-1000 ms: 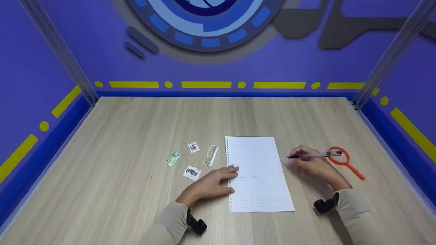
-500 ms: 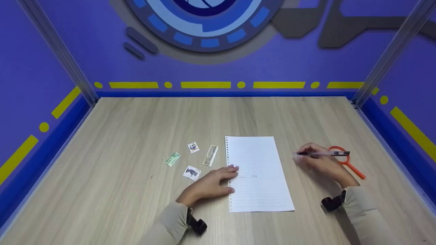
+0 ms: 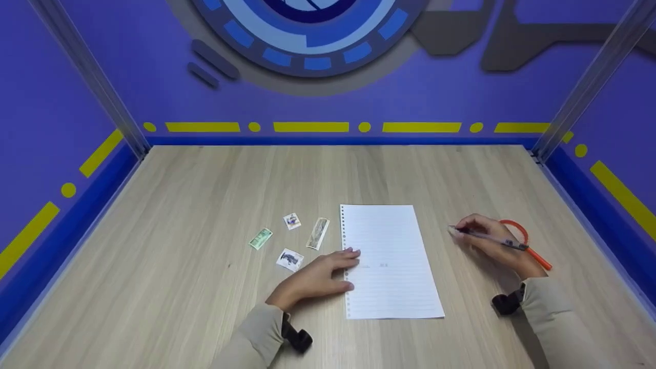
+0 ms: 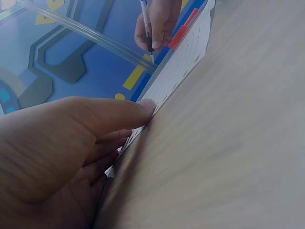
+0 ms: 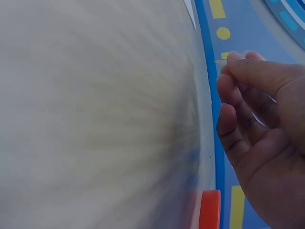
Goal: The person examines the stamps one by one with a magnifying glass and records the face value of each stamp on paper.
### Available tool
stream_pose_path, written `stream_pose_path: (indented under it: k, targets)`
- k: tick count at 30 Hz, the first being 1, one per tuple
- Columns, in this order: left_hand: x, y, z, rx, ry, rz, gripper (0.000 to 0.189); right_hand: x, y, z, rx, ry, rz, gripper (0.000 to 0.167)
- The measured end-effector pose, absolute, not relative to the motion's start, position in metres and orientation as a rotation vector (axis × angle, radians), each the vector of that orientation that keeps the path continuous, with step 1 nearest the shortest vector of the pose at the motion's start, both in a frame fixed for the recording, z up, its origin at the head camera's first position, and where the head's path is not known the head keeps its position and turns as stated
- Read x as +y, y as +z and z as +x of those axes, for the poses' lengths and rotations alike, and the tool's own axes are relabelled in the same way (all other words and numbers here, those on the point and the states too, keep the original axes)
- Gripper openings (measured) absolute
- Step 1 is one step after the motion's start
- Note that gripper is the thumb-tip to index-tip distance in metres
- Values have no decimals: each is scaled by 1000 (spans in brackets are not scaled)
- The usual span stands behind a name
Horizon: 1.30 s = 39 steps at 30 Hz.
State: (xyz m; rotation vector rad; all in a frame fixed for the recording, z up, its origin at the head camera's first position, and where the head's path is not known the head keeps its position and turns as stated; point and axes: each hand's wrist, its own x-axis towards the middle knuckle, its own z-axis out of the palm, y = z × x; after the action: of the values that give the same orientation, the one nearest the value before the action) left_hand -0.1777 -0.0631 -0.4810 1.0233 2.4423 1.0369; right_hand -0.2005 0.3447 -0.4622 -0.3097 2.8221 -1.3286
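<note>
My left hand [image 3: 319, 277] rests with spread fingers on the left edge of a lined, hole-punched sheet of paper [image 3: 392, 233], which bears faint small writing. To the right of the sheet, my right hand [image 3: 493, 252] holds a clear pen [image 3: 514, 244] with a dark grip; its tip points left. The left wrist view shows the pen [image 4: 146, 26] between fingers and thumb. An orange magnifying glass [image 3: 540, 259] lies on the table by the right hand, which covers part of its ring. In the right wrist view only an orange piece [image 5: 209, 210] of it shows.
Left of the paper lie several stamp-like slips: a green one [image 3: 261, 239], a small one [image 3: 292, 221], a long one [image 3: 318, 233] and one with a dark figure [image 3: 290, 260]. Purple-blue panels [image 3: 318, 110] enclose the wooden table [image 3: 215, 184] at back and sides.
My right hand has moved right, away from the paper, and now covers more of the magnifying glass. The pen's rear end has swung down toward the wrist. My left hand stays put.
</note>
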Motion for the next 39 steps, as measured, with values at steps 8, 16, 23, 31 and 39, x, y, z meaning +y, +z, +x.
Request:
stream_pose_path:
  k: [8,16,23,31,39]
  targets:
    - [-63,-480,-178,2441,1038,1036,57,348,-457,-202,2907,-1172,-368,21]
    - [-63,-480,-177,2451,1029,1040,57,351,-458,-205,2980,-1103,-487,17]
    - [-63,-480,-177,2449,1030,1042,56,354,-461,-208,2992,-1031,-465,22]
    - [-63,-479,-176,2433,1026,1022,57,357,-461,-209,3004,-908,-491,27]
    - [-63,-479,-176,2443,1005,1026,56,355,-460,-210,3014,-846,-541,29]
